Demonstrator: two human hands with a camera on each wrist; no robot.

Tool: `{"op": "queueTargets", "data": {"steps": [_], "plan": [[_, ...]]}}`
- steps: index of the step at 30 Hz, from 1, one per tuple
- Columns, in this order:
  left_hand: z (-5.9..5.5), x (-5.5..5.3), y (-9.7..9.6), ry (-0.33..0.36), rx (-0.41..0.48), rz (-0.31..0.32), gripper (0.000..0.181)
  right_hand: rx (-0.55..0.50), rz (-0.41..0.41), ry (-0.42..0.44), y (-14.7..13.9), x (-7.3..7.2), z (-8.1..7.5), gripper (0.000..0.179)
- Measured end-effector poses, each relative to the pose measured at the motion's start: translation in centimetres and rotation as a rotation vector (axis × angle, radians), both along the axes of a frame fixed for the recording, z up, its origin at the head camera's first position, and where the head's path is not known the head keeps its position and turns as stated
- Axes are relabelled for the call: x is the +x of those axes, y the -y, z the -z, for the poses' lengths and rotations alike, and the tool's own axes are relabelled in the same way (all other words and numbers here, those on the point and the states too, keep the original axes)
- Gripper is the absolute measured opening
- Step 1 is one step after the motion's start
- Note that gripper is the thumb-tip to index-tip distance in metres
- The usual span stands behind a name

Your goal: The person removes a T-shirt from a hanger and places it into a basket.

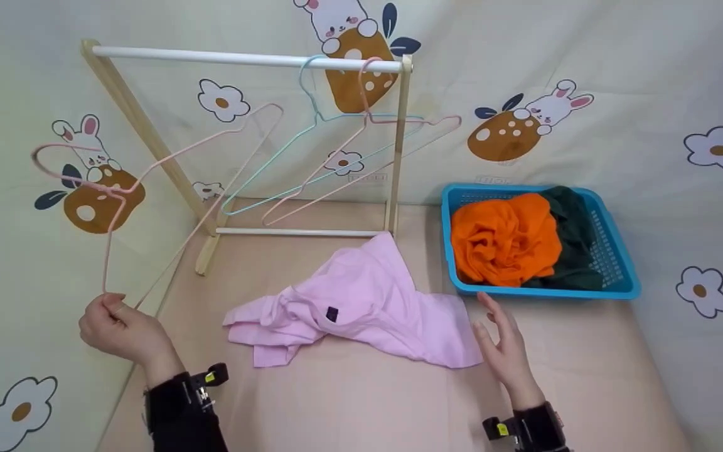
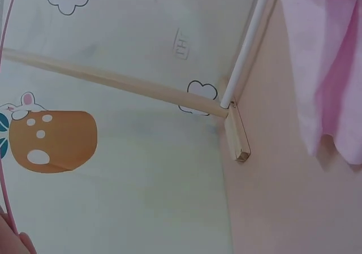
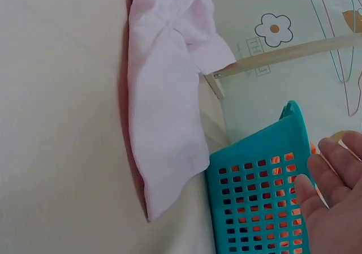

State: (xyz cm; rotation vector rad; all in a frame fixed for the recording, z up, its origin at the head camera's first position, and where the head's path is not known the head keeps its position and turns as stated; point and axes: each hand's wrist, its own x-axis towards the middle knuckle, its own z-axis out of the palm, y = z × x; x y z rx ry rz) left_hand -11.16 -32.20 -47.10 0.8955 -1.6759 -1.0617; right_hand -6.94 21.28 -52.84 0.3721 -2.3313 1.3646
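Observation:
At the left of the head view, my left hand (image 1: 124,329) grips a pink clothes hanger (image 1: 110,232) by one end, its hook pointing left. In the left wrist view only a sliver of the hanger (image 2: 4,186) and some fingertips (image 2: 16,240) show at the edge. A crumpled pink garment (image 1: 361,301) with a small dark label lies on the table between my hands. My right hand (image 1: 506,351) holds nothing; its fingers are extended beside the garment's right end. In the right wrist view this hand (image 3: 336,192) overlaps the blue basket's side.
A wooden rack with a white rail (image 1: 211,56) stands at the back. From it hang a blue hanger (image 1: 273,162) and another pink hanger (image 1: 330,164). The blue basket (image 1: 619,270) at the right holds an orange cloth (image 1: 506,238) and a dark green cloth (image 1: 575,232).

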Motion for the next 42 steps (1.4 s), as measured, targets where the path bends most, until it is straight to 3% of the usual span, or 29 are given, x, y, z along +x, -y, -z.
{"op": "queueTargets", "data": {"steps": [5, 9, 14, 20, 28, 31, 35, 39, 42], "plan": [[-1.3, -1.3, -0.6, 0.068, -0.137, 0.018, 0.023, 0.047, -0.065, -0.006, -0.2, -1.3, 1.9, 0.059], [-3.1, -2.9, -1.0, 0.068, -0.231, 0.046, 0.026, 0.071, -0.099, 0.0, 0.3, -1.9, 1.9, 0.058], [-5.8, -5.0, -1.6, 0.092, -0.285, 0.095, 0.031, 0.092, -0.118, 0.026, 1.3, -2.2, 1.9, 0.057], [-8.4, -6.8, -2.2, 0.094, -0.35, 0.141, 0.042, 0.117, -0.135, 0.026, 2.2, -2.1, 2.3, 0.056], [-10.7, -8.8, -2.8, 0.11, -0.422, 0.195, 0.041, 0.113, -0.159, 0.029, 3.1, -1.9, 2.9, 0.056], [-10.6, -9.4, -2.9, 0.123, -0.45, 0.229, 0.04, 0.128, -0.17, 0.007, 3.5, -1.9, 3.1, 0.056], [-9.2, -9.5, -3.1, 0.128, -0.47, 0.271, 0.035, 0.159, -0.175, -0.012, 4.1, -2.0, 3.3, 0.056], [-7.1, -8.6, -3.3, 0.127, -0.468, 0.275, 0.035, 0.181, -0.189, -0.018, 5.0, -2.1, 3.4, 0.059], [-5.0, -7.4, -3.3, 0.096, -0.447, 0.255, 0.05, 0.194, -0.201, -0.02, 5.7, -2.1, 3.6, 0.061]]}}
